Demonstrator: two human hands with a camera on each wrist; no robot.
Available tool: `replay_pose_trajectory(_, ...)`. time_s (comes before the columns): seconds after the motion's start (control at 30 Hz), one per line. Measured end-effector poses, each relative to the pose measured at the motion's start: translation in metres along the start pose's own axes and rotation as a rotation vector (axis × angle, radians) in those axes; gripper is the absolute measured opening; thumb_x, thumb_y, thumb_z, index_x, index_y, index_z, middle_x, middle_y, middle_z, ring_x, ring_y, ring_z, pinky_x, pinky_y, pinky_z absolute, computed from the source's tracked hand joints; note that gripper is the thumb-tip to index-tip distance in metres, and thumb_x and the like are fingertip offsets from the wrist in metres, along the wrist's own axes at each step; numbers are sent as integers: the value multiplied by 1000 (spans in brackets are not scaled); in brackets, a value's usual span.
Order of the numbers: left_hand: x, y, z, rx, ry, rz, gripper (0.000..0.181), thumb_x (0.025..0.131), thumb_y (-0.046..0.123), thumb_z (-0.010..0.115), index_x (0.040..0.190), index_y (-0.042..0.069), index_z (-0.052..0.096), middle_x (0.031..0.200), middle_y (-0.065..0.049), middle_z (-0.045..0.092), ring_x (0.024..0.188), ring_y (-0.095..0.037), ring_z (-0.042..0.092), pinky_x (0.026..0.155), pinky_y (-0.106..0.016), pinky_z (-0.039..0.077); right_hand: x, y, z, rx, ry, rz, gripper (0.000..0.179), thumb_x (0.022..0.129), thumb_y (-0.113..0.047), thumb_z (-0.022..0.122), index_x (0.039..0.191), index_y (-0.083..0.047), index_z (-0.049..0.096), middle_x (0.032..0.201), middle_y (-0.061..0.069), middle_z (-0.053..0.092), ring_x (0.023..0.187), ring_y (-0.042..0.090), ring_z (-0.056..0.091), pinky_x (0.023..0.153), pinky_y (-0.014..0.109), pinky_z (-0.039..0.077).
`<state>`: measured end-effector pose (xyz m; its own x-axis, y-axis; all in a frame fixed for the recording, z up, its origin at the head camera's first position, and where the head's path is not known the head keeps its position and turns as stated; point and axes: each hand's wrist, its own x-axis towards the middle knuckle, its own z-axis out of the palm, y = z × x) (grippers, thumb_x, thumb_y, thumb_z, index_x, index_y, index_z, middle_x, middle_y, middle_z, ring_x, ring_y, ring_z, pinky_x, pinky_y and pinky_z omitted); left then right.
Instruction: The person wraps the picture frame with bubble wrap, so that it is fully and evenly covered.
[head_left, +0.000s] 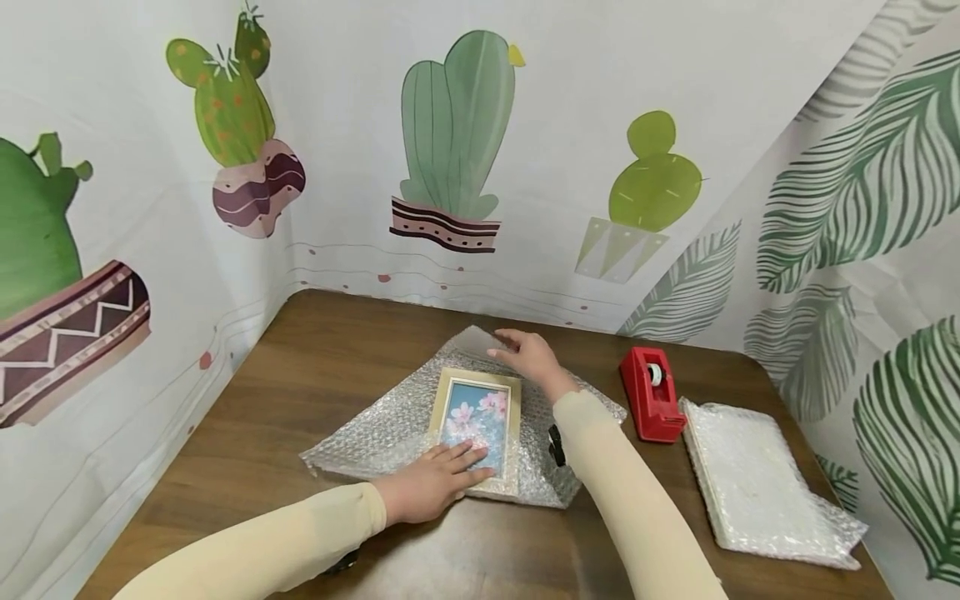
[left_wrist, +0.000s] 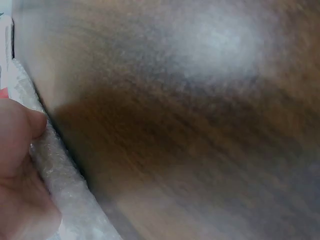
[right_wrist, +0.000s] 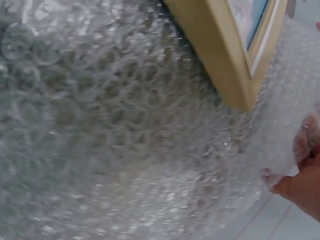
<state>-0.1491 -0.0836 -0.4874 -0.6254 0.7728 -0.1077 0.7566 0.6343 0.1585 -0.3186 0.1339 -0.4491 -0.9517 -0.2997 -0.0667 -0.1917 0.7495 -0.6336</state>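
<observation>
A gold picture frame with pink blossoms on blue lies face up on a sheet of bubble wrap. A flap of the wrap covers the frame's near end. My left hand presses on that flap with straight, spread fingers. At the far side, my right hand holds the sheet's raised far edge, thumb and fingers curled about it. In the right wrist view, the tips of the right hand show through the clear wrap, beyond the frame's corner.
On the right of the brown table stands a red tape dispenser. Near it lies a flat bundle in bubble wrap, by the table's right edge. A curtain with cactus prints hangs behind the table.
</observation>
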Motion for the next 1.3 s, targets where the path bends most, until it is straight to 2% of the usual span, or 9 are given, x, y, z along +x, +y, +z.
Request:
replay_pose_trajectory(0.1,1,1,2,-6,1,-20,53,108,23,46,159,28,38,168,-4,36,155,-29,36,123,-50,38,1,-8,1,-91,-9,-13,51,103,-42,59,145,-12,59,139,17,65,128,36,60,107,53,51)
replay_pose_trajectory(0.23,2,2,3,-35,-15,-37,52,108,28,46,160,29,37,169,-3,34,156,-28,34,125,-50,34,-4,-16,3,-146,41,-58,41,106,-35,54,135,-8,68,136,18,65,130,37,57,106,53,50)
replay_pose_trajectory(0.37,2,2,2,-82,-24,-47,51,109,33,45,159,28,38,169,-3,33,157,-29,32,125,-52,33,-18,-18,2,-18,40,-45,38,107,-27,53,135,-6,66,143,18,63,133,37,59,111,53,50)
replay_pose_trajectory(0.53,3,3,1,-101,-37,-81,51,109,35,44,159,29,39,169,-2,33,157,-28,32,125,-51,32,-41,-16,4,81,-60,-40,38,108,-23,51,137,-2,65,145,21,61,135,40,58,112,56,48)
replay_pose_trajectory(0.67,4,5,0,-102,-42,-100,50,109,35,42,159,29,39,169,-1,33,158,-27,31,126,-51,31,-56,-8,12,57,-92,-68,35,108,-22,52,133,-3,68,135,21,68,128,39,63,109,56,50)
replay_pose_trajectory(0.8,5,8,0,-83,-42,-118,49,110,33,41,159,30,39,169,0,34,157,-26,31,126,-49,32,-64,0,23,53,-111,-94,33,107,-24,53,131,-8,71,113,16,77,100,32,72,94,50,57)
replay_pose_trajectory(0.93,4,12,0,-30,-27,-119,48,110,33,40,158,30,40,168,1,36,156,-24,34,125,-46,34,-70,2,28,-7,-156,-159,34,107,-20,52,137,-12,66,127,15,74,87,29,73,81,44,58)
replay_pose_trajectory(1.17,3,15,0,17,0,-127,48,110,34,41,157,30,42,166,1,39,155,-24,37,124,-46,36,-77,0,38,-231,-148,-279,39,106,-20,54,143,-11,61,149,15,58,139,37,56,116,56,44)
replay_pose_trajectory(1.3,4,16,-2,21,10,-126,48,109,34,41,157,29,43,166,1,40,154,-24,38,123,-46,37,-82,3,45,-318,-143,-276,41,104,-21,57,144,-12,60,151,14,57,143,36,52,116,56,44)
